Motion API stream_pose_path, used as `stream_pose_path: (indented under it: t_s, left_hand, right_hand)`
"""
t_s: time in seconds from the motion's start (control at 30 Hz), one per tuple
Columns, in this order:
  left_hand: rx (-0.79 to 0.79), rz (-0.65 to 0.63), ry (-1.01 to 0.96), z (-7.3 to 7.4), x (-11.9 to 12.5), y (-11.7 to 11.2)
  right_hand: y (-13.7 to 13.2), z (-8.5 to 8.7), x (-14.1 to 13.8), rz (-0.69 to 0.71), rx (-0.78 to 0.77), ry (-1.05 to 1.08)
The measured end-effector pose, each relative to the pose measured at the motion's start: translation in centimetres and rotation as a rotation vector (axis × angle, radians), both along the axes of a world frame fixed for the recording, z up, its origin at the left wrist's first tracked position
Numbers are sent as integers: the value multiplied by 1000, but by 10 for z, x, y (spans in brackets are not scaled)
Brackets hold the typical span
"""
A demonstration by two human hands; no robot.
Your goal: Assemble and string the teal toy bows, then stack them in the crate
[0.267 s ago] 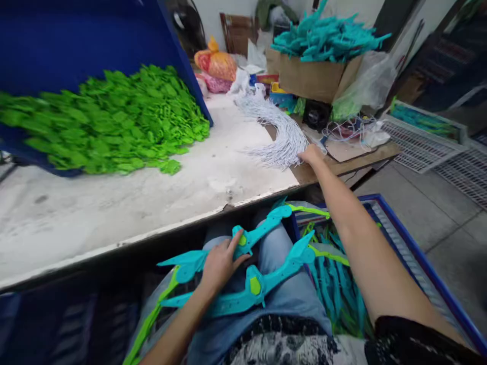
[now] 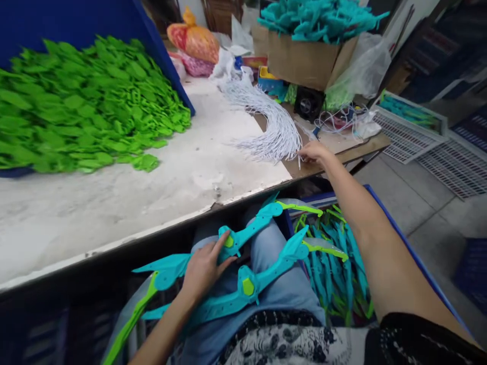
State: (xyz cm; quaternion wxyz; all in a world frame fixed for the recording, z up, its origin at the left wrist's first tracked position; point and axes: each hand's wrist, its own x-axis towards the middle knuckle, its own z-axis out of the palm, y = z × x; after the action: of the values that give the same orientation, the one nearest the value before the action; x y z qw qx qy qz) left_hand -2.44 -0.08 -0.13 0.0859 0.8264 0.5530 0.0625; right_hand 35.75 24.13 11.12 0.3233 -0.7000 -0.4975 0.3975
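Two turquoise plastic toy bows with green limbs lie across my lap. My left hand [image 2: 203, 266] is wrapped over the upper toy bow [image 2: 262, 219], its index finger beside the green insert in the middle. The lower toy bow [image 2: 277, 271] rests nearer my body, partly behind my left forearm. At the front right of the table, my right hand [image 2: 314, 152] has its fingers pinched on the ends of white cords, at the tip of a long loose bundle of white cords [image 2: 279, 126]. How many cords it holds I cannot tell.
Green plastic pieces [image 2: 102, 106] spill from a tilted blue bin [image 2: 167, 56] on the left. A cardboard box [image 2: 297, 61] of turquoise parts stands at the back. Beside my right leg, a blue crate [image 2: 395, 238] holds more bows. White racks [image 2: 403, 134] stand on the floor.
My view has turned slightly, so the scene sits further left. My right hand has drawn a little to the right, at the cord ends. My left hand stays on the upper bow.
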Motion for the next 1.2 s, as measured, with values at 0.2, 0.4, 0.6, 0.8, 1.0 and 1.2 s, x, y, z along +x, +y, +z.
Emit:
stream_pose_path:
  t_s: [0.2,0.4,0.6,0.8,1.0,1.2]
  left_hand:
    - [28,-8,-51,1,-2,2]
    - [33,-34,-31,8,-4,5]
    - [53,-16,29,6,-11,5]
    - [274,31,-167,34,15,-7]
    - [-545,-182,-694,54,132,-45]
    - [-1415,190,-912,-5,245,-66]
  right_hand:
    - [-65,-2,24,-79,-128,117]
    - [-88,-16,34,-133,-89,54]
    - [-125,-30,54,-85,-144,201]
    - [-231,-47,81,-64,-196,397]
    - [-342,-68,75,-323,-38,268]
    - [-384,-98,63,-556,117,134]
